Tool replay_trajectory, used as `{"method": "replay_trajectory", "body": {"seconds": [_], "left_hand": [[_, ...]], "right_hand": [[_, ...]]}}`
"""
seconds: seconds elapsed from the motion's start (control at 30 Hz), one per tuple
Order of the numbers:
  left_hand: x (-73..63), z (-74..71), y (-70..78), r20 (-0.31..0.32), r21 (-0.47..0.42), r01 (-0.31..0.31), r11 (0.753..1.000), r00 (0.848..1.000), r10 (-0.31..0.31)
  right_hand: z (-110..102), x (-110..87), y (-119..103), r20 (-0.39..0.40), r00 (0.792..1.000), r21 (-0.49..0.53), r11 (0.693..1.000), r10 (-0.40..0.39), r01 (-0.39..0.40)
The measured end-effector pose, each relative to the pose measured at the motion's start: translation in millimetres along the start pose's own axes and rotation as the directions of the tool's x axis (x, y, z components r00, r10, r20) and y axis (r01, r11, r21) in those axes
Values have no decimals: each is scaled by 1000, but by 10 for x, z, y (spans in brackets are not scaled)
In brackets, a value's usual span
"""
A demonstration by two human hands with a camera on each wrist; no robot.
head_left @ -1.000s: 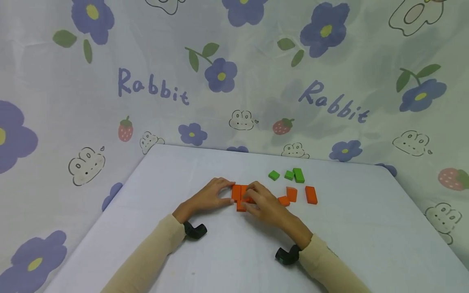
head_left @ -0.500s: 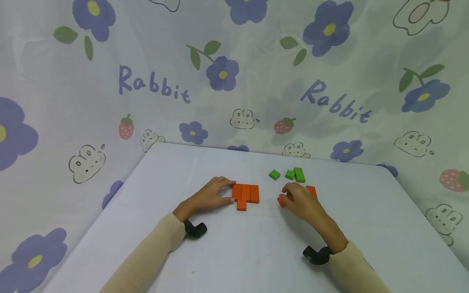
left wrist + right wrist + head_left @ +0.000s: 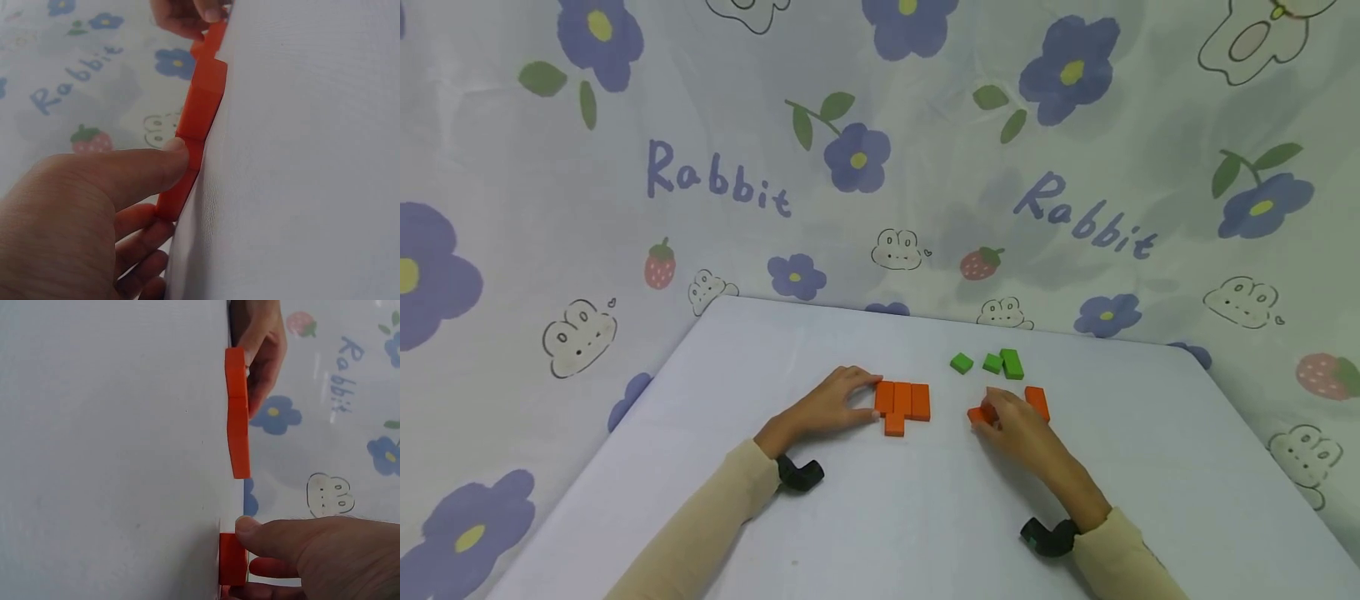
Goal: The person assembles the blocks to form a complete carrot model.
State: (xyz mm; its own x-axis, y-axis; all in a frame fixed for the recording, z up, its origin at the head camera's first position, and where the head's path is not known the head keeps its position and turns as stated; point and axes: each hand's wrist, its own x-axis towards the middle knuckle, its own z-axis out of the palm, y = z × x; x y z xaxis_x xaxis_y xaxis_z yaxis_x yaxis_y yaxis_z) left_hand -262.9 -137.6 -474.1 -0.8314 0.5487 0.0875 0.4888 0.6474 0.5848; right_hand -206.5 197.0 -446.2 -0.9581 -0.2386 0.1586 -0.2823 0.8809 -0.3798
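In the head view, several flat orange blocks lie side by side, with one short piece jutting toward the person. My left hand holds the leftmost block between thumb and index finger, at its near and far ends. To the right, my right hand pinches an orange block, thumb against its near side in the right wrist view. The fingers partly cover that block and a second orange piece below it. Another orange block lies just beyond the right hand.
Two small green blocks and a longer green block lie farther back on the white table. A printed cloth hangs behind the table. Dark wrist cameras sit on both wrists.
My right hand has left the joined orange blocks and moved right to the loose orange pieces, where it now pinches one. My left hand has stayed in place.
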Motion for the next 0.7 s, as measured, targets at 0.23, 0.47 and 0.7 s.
{"method": "replay_trajectory", "body": {"seconds": [0.23, 0.47, 0.7], "left_hand": [[3, 3, -5, -3, 22, -17, 1000, 1000, 17], [10, -8, -17, -14, 14, -5, 1000, 1000, 5], [5, 7, -3, -4, 10, -5, 1000, 1000, 5]], "right_hand": [[-4, -13, 13, 17, 1000, 20, 1000, 22, -22], [-58, 9, 0, 26, 998, 45, 998, 50, -52], [-120, 19, -18, 37, 999, 115, 993, 23, -27]]}}
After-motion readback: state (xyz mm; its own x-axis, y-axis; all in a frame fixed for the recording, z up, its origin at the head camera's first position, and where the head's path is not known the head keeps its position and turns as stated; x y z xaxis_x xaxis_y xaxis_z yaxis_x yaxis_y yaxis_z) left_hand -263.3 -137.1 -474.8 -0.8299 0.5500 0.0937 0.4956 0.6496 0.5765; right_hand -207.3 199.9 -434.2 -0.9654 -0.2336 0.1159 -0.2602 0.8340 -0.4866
